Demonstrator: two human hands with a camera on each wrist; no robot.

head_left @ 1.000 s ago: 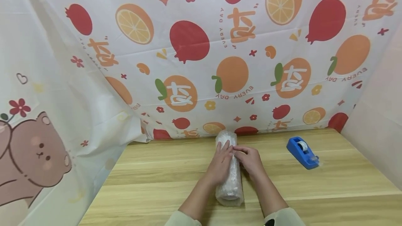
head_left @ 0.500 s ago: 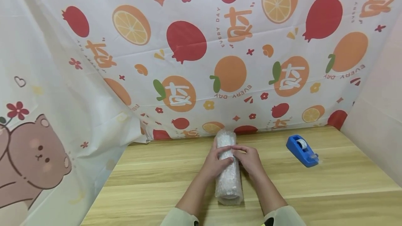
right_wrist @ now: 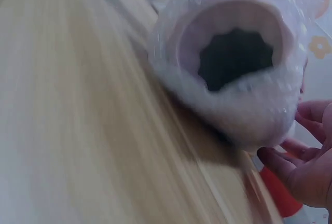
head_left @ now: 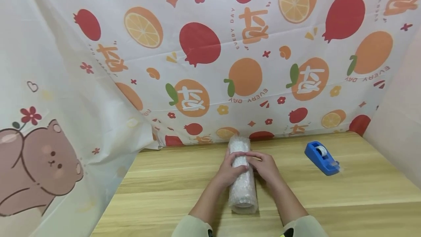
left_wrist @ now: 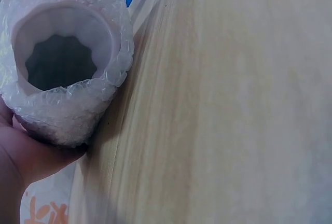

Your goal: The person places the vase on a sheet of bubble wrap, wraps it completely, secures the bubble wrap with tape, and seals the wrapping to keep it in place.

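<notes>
A vase (left_wrist: 65,16) with a pale, fluted mouth and a dark inside lies on its side in bubble wrap (head_left: 244,189). Its open end faces the person. My left hand (head_left: 228,169) grips the wrapped vase from the left, with the thumb across the top and the index finger further along. On the right side, my right hand (head_left: 264,167) holds the wrap with bent fingers, its fingertips meeting those of the left hand on top. In the right wrist view, the right fingers (right_wrist: 290,164) are at the side of the bundle.
A blue tape dispenser (head_left: 322,158) with a strip of clear tape at its cutter stands to the right on the wooden table (head_left: 158,193). Fruit-patterned cloth (head_left: 210,109) hangs behind the table, and a bear-printed cloth (head_left: 49,167) hangs at the left.
My left hand lay flat over the top of the wrapped vase a second ago; now its thumb and fingers curve round it. The right hand stays at the same spot on the wrap.
</notes>
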